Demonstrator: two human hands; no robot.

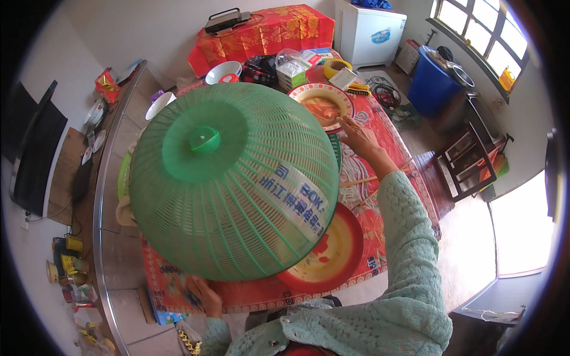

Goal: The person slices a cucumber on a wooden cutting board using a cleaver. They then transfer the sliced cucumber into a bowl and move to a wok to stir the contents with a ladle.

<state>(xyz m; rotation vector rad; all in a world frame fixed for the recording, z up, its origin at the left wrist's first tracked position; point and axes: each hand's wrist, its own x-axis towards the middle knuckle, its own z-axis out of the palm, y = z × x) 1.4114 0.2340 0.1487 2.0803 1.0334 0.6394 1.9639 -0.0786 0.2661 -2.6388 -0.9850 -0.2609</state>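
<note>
A big green plastic mesh food cover (237, 237), shaped like a dome with a knob, takes up the middle of the table and hides much of what lies beneath. Beyond its right side, my right hand (359, 139) grips the near-right rim of a patterned bowl (349, 98) holding reddish-brown liquid food. My left hand (205, 296) is low over the front table edge, fingers curled by a small dark item that is too blurred to name. A red-rimmed basin (353, 249) with a cream inside sits partly under the cover's right edge. Chopsticks (359, 181) lie near my right forearm.
The table has a red patterned cloth (380, 225). White bowls (222, 72), boxes (292, 77) and a yellow tape roll (336, 66) crowd its far end. Behind stands a red-draped table (279, 32). A blue barrel (436, 77) and wooden chair (469, 160) are at right.
</note>
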